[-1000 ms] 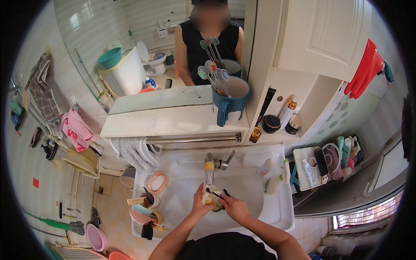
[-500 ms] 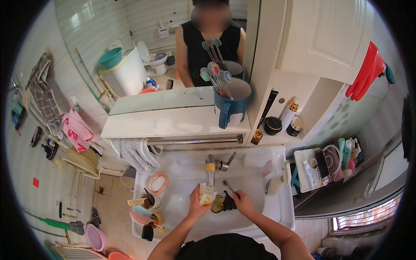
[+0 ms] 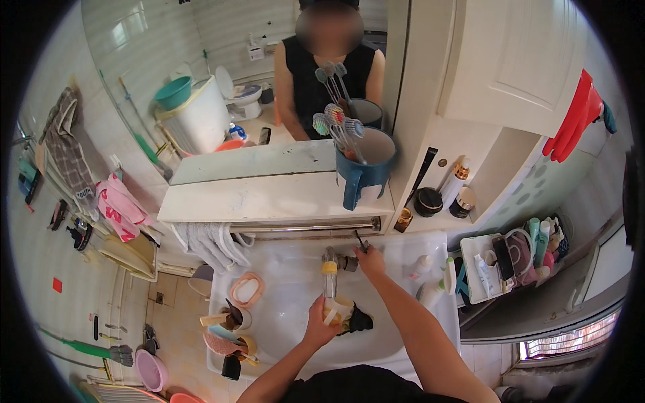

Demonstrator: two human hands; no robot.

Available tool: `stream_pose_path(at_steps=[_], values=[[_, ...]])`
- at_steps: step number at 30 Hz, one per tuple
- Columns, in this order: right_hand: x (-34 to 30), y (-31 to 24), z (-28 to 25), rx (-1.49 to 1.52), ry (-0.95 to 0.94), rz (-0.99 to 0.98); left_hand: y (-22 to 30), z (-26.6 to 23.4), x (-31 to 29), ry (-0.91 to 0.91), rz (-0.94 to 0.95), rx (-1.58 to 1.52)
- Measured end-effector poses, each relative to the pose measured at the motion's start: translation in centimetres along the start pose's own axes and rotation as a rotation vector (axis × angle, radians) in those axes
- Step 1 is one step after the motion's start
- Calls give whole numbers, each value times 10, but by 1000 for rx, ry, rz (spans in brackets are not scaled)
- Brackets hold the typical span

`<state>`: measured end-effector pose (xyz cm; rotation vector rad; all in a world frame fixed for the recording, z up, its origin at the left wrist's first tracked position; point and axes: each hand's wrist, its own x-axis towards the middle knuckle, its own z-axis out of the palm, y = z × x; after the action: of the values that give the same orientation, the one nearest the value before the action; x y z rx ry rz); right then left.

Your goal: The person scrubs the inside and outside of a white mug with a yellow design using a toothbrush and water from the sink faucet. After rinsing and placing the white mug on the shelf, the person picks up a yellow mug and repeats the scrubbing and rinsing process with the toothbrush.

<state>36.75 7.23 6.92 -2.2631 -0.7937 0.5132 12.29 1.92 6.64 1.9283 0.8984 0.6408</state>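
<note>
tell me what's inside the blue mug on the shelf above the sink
The blue mug holds a bunch of toothbrushes, heads up, leaning left past the rim. Their lower handles and anything at the mug's bottom are hidden by its wall.
</note>
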Motion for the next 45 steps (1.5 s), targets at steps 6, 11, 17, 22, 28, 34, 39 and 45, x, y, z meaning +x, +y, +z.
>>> stream_pose_path(at_steps=[6,11,17,22,28,34,39,45], values=[[8,-1,5,-85,-60,39,-4,3,1,-7,5,20],[6,0,9,-119,-6,-43,-14,9,3,-10,34,70],[0,-9,7,-79,11,-51,-7,7,2,0,9,35],[2,-7,10,-85,33,-87,1,1,5,-26,2,65],[-8,-21,-7,-68,-20,-56,-5,3,5,-4,-3,0],[-52,4,-25,-90,99,-121,-18,7,9,88,24,-130],[-124,12,-33,-46,4,-298,-18,7,13,59,5,97],[-188,10,-36,-23,-139,-559,-24,7,15,-3,-59,163]])
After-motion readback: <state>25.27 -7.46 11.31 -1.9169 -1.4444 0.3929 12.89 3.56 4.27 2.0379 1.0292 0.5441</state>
